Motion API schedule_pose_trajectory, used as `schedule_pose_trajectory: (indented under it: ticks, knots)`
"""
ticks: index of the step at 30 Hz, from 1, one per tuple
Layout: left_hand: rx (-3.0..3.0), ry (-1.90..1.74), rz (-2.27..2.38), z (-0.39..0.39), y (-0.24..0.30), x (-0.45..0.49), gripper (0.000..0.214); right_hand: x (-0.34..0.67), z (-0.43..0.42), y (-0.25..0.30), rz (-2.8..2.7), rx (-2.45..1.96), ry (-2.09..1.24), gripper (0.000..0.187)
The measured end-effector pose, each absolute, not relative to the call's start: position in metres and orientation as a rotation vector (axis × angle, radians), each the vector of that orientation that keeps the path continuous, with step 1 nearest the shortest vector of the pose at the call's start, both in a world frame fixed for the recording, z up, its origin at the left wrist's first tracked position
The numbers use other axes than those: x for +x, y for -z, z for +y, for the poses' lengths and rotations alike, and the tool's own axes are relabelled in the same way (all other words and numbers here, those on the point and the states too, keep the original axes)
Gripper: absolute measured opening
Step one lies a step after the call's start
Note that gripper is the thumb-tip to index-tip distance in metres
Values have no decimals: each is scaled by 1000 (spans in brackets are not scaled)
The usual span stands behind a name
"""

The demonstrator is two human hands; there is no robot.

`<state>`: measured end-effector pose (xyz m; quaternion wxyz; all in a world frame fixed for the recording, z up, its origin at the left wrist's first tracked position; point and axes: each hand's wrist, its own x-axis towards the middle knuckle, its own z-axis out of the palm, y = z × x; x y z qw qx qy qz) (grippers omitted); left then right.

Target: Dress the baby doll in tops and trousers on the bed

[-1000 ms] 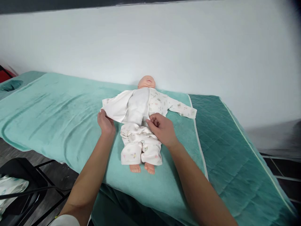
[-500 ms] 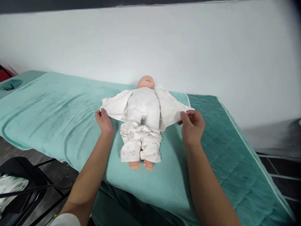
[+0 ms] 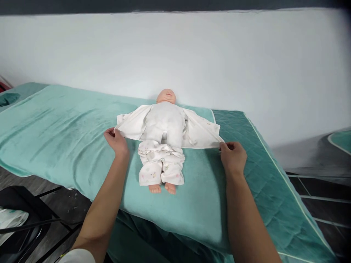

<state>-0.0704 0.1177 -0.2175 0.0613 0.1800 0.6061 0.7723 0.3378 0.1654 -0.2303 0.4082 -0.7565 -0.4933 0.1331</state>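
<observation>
below a white wall, a doll lies mid-frame on the teal-covered bed. my left hand and right hand pinch opposite flaps of its open jacket, though the exact grip is hard to make out. tugging unevenly could drag the doll askew.

doll on bed, wall behind, chair front left

The jacket looks matt cloth, the doll's head smooth plastic, the blanket plush.
</observation>
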Motion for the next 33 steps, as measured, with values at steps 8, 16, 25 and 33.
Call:
schedule_pose_trajectory:
  ticks: [8,16,25,33]
  knots:
    - [774,-2080,2046,107,219,-69,26,328,155,226,-1391,-2029,-263,19]
    - [1180,-2073,2034,100,213,-50,28,302,140,222,-1591,-1533,-126,18]
    - [1374,-1446,1405,94,200,-36,9,267,131,220,-2287,-1031,-271,15]
    - [1464,-1141,1168,78,185,-48,17,262,119,212,-2066,-854,-598,8]
